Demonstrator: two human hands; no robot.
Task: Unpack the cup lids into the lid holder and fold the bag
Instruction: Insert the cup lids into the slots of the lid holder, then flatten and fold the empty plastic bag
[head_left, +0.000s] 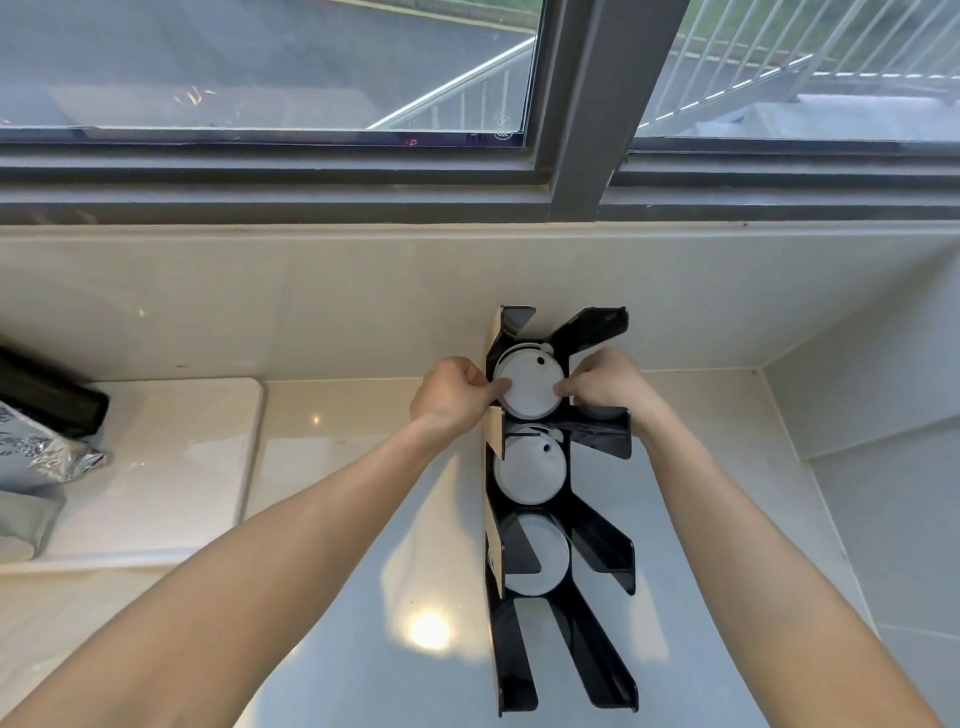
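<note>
A black lid holder (602, 551) with several compartments stands on the pale counter right of centre. White cup lids (527, 387) fill its far compartment. A second white stack (530, 470) sits in the slot behind it toward me, and a third stack (540, 556) lies in the slot after that. The nearest slot looks empty. My left hand (449, 397) and my right hand (608, 384) pinch the far stack of lids from either side, thumbs on its top lid. No bag shows near the holder.
A crumpled silver foil bag (36, 457) and a black object (47, 395) lie at the far left on a white raised board (171, 467). A tiled wall corner (763, 374) closes in the right side. The window sill runs along the back.
</note>
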